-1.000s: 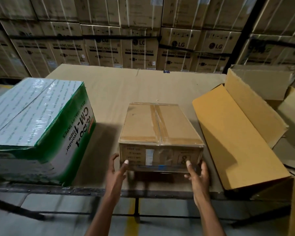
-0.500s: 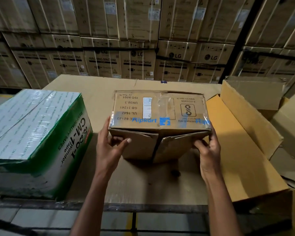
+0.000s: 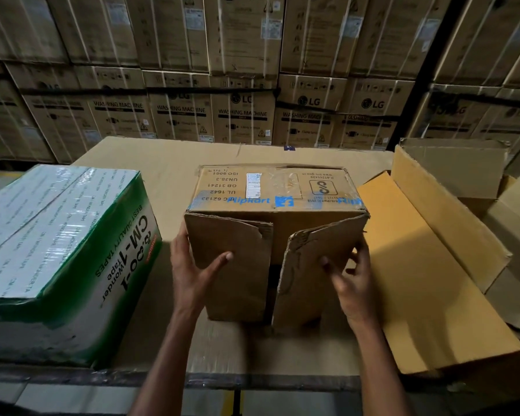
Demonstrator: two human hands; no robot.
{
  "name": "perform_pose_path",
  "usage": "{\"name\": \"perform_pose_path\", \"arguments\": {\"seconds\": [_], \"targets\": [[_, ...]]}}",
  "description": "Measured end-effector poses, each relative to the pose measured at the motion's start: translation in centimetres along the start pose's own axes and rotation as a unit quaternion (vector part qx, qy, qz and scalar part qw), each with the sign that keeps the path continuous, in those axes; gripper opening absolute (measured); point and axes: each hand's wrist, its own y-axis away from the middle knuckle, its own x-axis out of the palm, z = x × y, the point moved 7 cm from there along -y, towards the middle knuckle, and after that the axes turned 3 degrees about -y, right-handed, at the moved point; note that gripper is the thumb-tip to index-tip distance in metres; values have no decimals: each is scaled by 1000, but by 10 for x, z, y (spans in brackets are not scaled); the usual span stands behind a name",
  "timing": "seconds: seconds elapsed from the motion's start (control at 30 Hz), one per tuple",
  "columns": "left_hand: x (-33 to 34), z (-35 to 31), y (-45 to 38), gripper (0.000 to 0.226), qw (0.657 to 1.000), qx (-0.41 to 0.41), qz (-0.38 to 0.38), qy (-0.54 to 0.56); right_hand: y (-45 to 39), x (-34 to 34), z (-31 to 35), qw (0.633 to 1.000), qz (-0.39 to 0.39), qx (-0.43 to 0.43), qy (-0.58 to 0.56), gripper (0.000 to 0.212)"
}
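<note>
A brown cardboard box [image 3: 270,187] with blue printed tape stands on end in the middle of the cardboard-covered table [image 3: 168,163]. Its two loose flaps face me, with a dark gap between them. My left hand [image 3: 192,271] grips the box's left edge, thumb laid across the left flap and fingers hidden round the side. My right hand [image 3: 351,280] holds the right flap, thumb on its face and fingers at its outer edge.
A large green-and-white tape carton [image 3: 57,229] sits close on the left. An opened empty carton [image 3: 418,280] lies on the right, flaps spread. Stacked washing-machine boxes [image 3: 243,109] form a wall behind the table. The table's front edge is just below my wrists.
The box was lying flat with its taped top up. I lifted its near end and tipped it away from me onto its end, so the open flaps now face me.
</note>
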Motion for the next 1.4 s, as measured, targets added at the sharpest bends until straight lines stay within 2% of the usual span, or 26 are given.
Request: {"name": "perform_pose_path", "arguments": {"seconds": [0.17,0.3,0.47,0.57,0.63,0.73,0.87,0.97,1.13,1.27,1.37,1.4], "targets": [[18,38,11,114,995,-75,25,55,3,9,-51,997,24,79,-6,83],[30,78,33,121,989,-115,62,71,23,6,-102,983,48,166,62,85],[43,132,65,123,971,-202,117,57,42,6,-140,967,14,238,86,78],[41,134,61,105,976,-195,85,41,43,4,-138,963,-8,243,118,67],[39,127,55,94,980,-182,72,36,42,3,-126,964,-20,233,130,69],[33,102,49,94,986,-149,62,43,37,-2,-110,969,-45,211,119,83],[29,77,40,100,989,-107,94,31,32,-6,-93,974,-62,179,121,96],[23,71,37,95,986,-127,98,32,28,-10,-82,977,-65,152,133,74],[22,80,44,71,975,-172,136,24,32,-12,-77,962,-68,189,186,76],[18,105,66,88,960,-239,142,21,39,-16,-90,941,-48,215,259,79],[17,115,79,96,955,-264,139,1,42,-17,-104,932,-29,228,280,80],[16,111,82,92,952,-271,144,-9,42,-16,-104,927,-20,234,291,80]]}}
